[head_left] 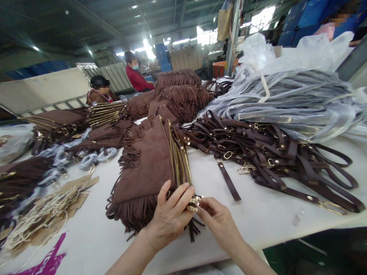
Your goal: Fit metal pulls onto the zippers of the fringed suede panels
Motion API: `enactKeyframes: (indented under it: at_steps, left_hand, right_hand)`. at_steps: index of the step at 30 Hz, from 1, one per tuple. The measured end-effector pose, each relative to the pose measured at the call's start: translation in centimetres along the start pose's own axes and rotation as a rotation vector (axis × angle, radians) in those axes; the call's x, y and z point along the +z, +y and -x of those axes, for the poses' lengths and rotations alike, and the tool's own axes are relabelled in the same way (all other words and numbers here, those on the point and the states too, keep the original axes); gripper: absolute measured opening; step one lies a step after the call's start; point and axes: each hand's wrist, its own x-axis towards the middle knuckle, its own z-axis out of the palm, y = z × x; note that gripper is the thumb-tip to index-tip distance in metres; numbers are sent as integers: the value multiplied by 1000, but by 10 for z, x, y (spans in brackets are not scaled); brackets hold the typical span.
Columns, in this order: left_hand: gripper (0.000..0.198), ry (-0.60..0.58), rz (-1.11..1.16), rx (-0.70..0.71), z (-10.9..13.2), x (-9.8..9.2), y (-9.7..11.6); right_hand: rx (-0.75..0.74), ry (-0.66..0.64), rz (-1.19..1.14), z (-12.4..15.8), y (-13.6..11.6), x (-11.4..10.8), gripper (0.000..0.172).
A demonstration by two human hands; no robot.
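A stack of brown suede fringed bags [149, 164] with gold zippers lies on the white table [258, 214] in front of me. My left hand [169, 217] rests on the near end of the stack, fingers curled over the zipper edge. My right hand [218, 221] pinches a small gold zipper pull [194, 203] at the stack's near corner, fingertips meeting those of the left hand.
A heap of brown leather straps [266, 152] with gold clasps lies to the right, with bagged grey straps [286, 103] behind. More fringed bags [180, 95] are piled further back. Paper tags with cords [46, 210] lie at left. Two people sit at the table's far side.
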Motion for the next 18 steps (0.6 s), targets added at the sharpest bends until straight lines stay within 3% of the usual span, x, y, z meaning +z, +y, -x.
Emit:
enactKeyframes:
  at_steps: [4, 6, 9, 14, 18]
  left_hand:
    - [12, 11, -3, -2, -1, 0, 0]
    - [12, 7, 2, -6, -1, 0, 1]
    - [13, 1, 3, -13, -1, 0, 1]
    - [17, 12, 14, 5, -1, -1, 1]
    - [18, 1, 0, 22, -2, -1, 2]
  right_hand:
    - [-189, 38, 181, 1, -2, 2, 18]
    - [-215, 60, 250, 0, -4, 3, 19]
    - [-118, 56, 252, -2, -7, 3, 22]
    - [233, -40, -88, -9, -9, 6, 33]
    - [87, 10, 202, -15, -3, 8, 30]
